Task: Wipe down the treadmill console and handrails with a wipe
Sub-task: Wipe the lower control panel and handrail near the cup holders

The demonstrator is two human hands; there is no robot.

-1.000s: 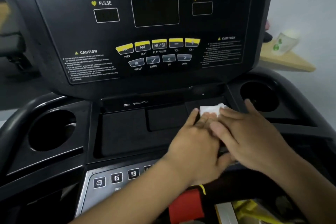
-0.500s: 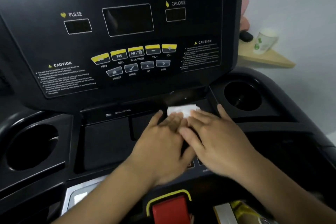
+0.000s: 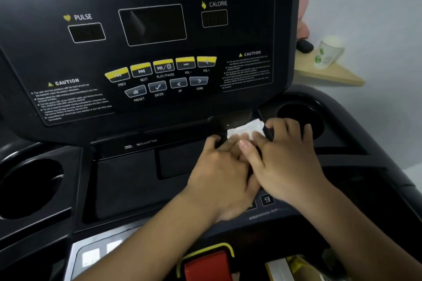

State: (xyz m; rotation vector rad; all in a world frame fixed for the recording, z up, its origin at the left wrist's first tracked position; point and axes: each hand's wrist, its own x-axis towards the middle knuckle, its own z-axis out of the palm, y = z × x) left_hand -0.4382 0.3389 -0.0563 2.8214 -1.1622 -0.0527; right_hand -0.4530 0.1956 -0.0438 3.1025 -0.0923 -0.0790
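Fingers (image 3: pixel 231 146) of left hand (image 3: pixel 219 180) and right hand (image 3: pixel 288 163) lie flat, overlapped, pressing crumpled white wipe (image 3: pixel 247 129) onto console (image 3: pixel 127 173); cup holder (image 3: pixel 296 110) at 3 o'clock.

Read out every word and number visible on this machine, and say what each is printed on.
On the console face:
"PULSE"
"CALORIE"
"CAUTION", left
"CAUTION", right
"PREV"
"NEXT"
"PLAY/PAUSE"
"VOL-"
"VOL+"
"PRESET"
"ENTER"
"UP"
"DOWN"
On a key by the right hand:
"9"
Too blurred: fine print under both CAUTION headings, print below that key, cup on the shelf.
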